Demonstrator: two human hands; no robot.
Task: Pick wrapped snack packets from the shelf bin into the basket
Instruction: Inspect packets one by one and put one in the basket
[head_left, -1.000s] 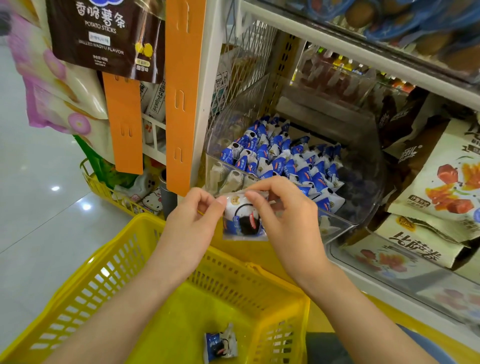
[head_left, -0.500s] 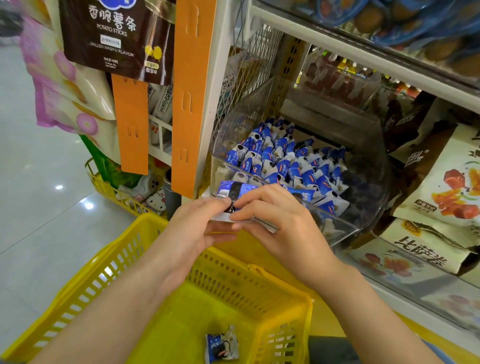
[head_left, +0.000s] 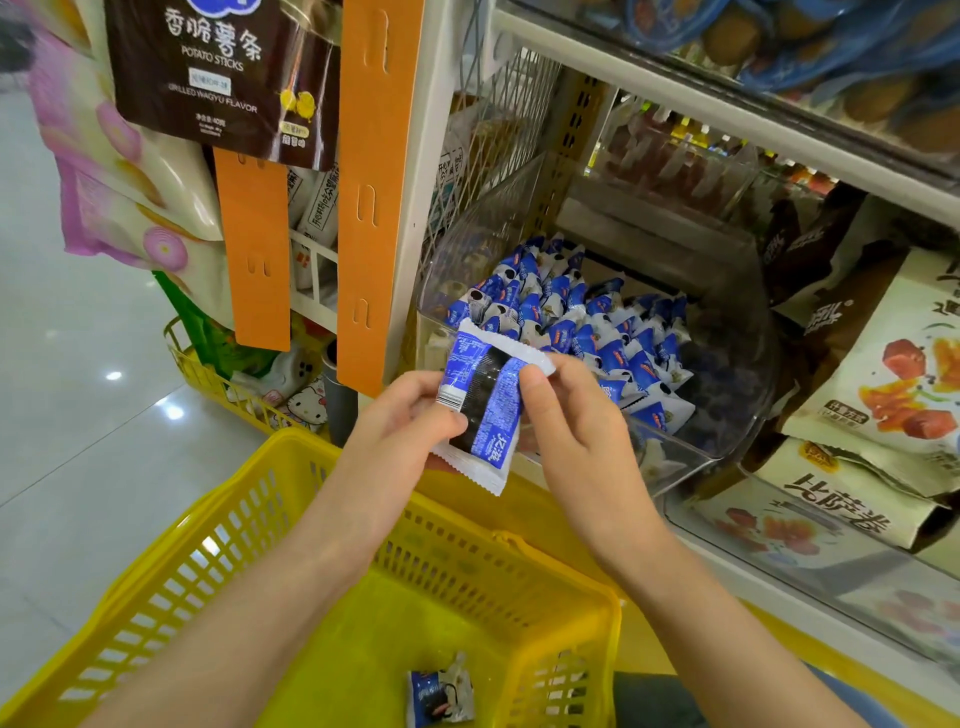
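At 6 o'clock, one dropped packet (head_left: 441, 696) lay in the yellow basket (head_left: 249, 525). Above it, the left grip (head_left: 405, 421) and right grip (head_left: 576, 431) both pinched one held packet (head_left: 485, 400), newly flipped from picture face to barcode back. It was probably being checked and was not yet dropped. At 1 o'clock, the shelf bin (head_left: 727, 415) held dozens more, too many to count.

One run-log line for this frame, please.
snack packet: held above basket rim | left hand: grips it | right hand: pinches it | basket: second packet inside
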